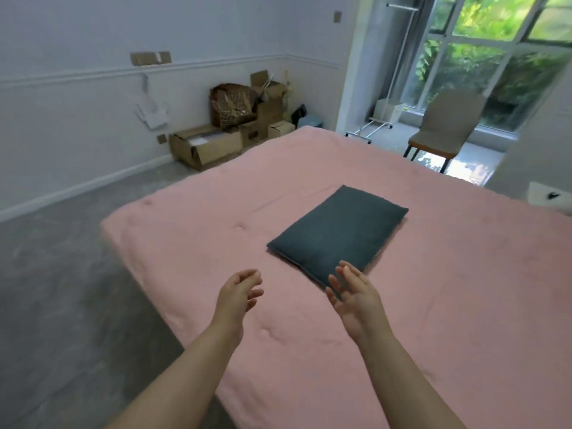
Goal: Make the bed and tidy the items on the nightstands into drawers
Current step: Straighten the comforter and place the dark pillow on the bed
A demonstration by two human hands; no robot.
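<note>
A pink quilt (pixel 448 305) lies spread flat over the bed and fills the right half of the view. On it rests a dark grey pillow (pixel 337 232), lying flat and turned at an angle. My left hand (pixel 236 297) hovers over the quilt just left of the pillow's near corner, fingers loosely curled and holding nothing. My right hand (pixel 353 291) is stretched out with fingers apart, its fingertips over the pillow's near edge. I cannot tell whether it touches the pillow.
Grey floor (pixel 62 289) runs along the bed's left side. Cardboard boxes (pixel 205 145) and a patterned bag (pixel 232 103) are stacked against the far wall. A beige chair (pixel 445 125) stands by the window, beside a white rack (pixel 387 113). A white object (pixel 548 196) shows at the right edge.
</note>
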